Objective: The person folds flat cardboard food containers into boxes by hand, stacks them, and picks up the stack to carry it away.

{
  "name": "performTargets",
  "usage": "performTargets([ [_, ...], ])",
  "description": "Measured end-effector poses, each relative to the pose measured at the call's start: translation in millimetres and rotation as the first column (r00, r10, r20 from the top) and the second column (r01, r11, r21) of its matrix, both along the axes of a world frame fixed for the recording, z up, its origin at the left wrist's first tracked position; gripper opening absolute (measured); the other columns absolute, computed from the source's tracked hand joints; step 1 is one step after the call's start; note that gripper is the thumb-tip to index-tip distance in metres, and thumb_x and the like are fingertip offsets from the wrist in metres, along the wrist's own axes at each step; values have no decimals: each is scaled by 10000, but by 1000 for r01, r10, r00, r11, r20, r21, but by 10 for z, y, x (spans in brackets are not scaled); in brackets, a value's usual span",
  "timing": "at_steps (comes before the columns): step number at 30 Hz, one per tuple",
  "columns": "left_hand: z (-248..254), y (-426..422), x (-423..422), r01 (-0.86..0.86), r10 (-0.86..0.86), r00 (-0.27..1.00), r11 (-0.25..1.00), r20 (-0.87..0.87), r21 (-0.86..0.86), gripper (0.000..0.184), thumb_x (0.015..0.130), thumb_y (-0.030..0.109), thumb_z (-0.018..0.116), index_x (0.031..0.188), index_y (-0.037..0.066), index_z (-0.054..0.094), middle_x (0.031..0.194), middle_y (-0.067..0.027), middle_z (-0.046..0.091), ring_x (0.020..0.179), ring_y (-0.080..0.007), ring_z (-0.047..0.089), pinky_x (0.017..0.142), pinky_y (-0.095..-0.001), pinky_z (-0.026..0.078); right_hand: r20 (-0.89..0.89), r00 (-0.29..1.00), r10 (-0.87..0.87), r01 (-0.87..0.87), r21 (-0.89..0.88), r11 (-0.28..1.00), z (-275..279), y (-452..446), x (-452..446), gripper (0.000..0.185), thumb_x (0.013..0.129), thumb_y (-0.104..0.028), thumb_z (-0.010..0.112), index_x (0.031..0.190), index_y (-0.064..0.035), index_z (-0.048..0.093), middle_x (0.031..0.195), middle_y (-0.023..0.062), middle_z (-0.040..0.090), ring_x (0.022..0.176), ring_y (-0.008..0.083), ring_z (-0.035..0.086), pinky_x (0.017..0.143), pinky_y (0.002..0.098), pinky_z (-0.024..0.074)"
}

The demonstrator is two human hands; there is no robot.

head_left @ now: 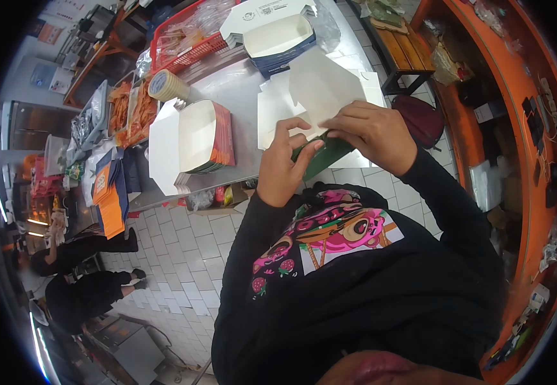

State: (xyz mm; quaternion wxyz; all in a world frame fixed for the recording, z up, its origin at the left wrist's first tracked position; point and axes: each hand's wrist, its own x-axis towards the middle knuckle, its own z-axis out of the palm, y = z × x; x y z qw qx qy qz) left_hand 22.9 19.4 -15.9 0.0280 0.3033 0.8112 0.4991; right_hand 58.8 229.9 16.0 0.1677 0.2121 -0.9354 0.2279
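Both hands are on a partly folded cardboard food box [331, 156], green outside and white inside, at the table's near edge. My left hand [283, 162] grips its near left corner, with thumb and fingers bent around the green wall. On the upper right edge, my right hand [376, 133] has its fingertips pinched together on the card. The white lid flap stands up behind the fingers. To the left is a stack of formed red and green boxes [217, 138]. Behind sits another stack of blue boxes [277, 48] with white insides.
A red basket [217, 45] of plastic packs stands at the back of the metal table [243, 96]. Stacked round lids [166, 85] and food trays [138, 115] are on the left. Orange shelving [461, 151] runs along the right. Two people in black are far left.
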Motion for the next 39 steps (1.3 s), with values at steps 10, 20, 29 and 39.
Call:
performTargets([
  [10, -87, -243, -240, -325, 365, 916, 918, -164, 228, 353, 955, 272, 612, 1129, -27, 544, 1138, -86, 560, 873, -182, 602, 767, -304, 474, -274, 933, 233, -179, 209, 961, -143, 101, -119, 458, 776, -101, 669, 1213, -110, 535, 1182, 50, 604, 1157, 240, 590, 826, 313, 558],
  [20, -171, -1006, 88, -570, 272, 603, 804, 750, 167, 426, 959, 371, 612, 1042, -47, 626, 1002, -75, 653, 884, -113, 591, 796, -239, 459, -155, 890, 429, -424, 70, 903, -443, 100, -41, 182, 838, -26, 592, 1004, -64, 531, 1287, 81, 598, 1171, 257, 605, 746, 298, 580],
  [29, 206, -1091, 315, -669, 558, 743, 633, 371, 388, 295, 905, 167, 699, 1076, -62, 624, 1026, -72, 652, 913, -123, 587, 820, -259, 454, -234, 896, 376, -360, 110, 926, 380, -922, -466, 362, 808, -86, 628, 1170, -71, 634, 1216, 98, 639, 1188, 259, 586, 912, 381, 543],
  [39, 426, -1494, -31, -808, 669, 589, 509, 454, 298, 723, 1005, 465, 437, 1472, -40, 213, 1467, -206, 344, 1338, -260, 381, 1068, -367, 345, -500, 700, 510, -440, 261, 859, 275, -1786, -1668, 373, 818, -122, 648, 1191, -123, 653, 1061, 93, 703, 981, 255, 683, 838, 350, 560],
])
